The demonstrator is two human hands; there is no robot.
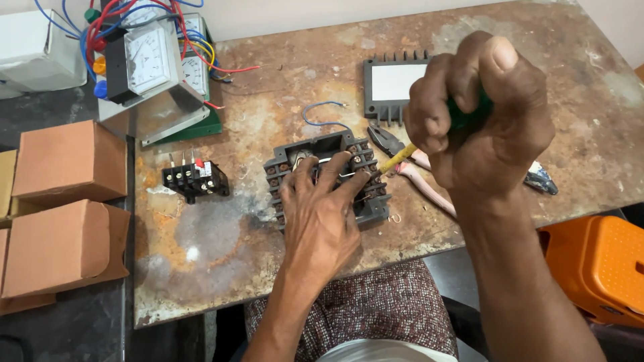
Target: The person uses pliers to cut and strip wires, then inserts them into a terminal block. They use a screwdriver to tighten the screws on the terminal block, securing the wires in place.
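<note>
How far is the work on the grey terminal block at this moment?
Done: the cover lies apart on the table, so the block is open. In hand: the left hand steadies the block while the right hand drives a screwdriver at its right-side terminals. Left: the cover is not refitted; a blue wire lies loose.

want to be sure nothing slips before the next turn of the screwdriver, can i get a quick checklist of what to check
1. Left hand pressing the grey terminal block flat on the rusty table: ok.
2. Right hand wrapped firmly around the green screwdriver handle: ok.
3. Yellow shaft angled down toward the block's right-hand row of screws: ok.
4. Tip seated in a screw head: cannot tell, fingers hide it.
5. Left fingertips away from the tip: not ok, they lie close beside it.
6. Pliers out of the way: not ok, they lie right beside the block, under the shaft.
</note>
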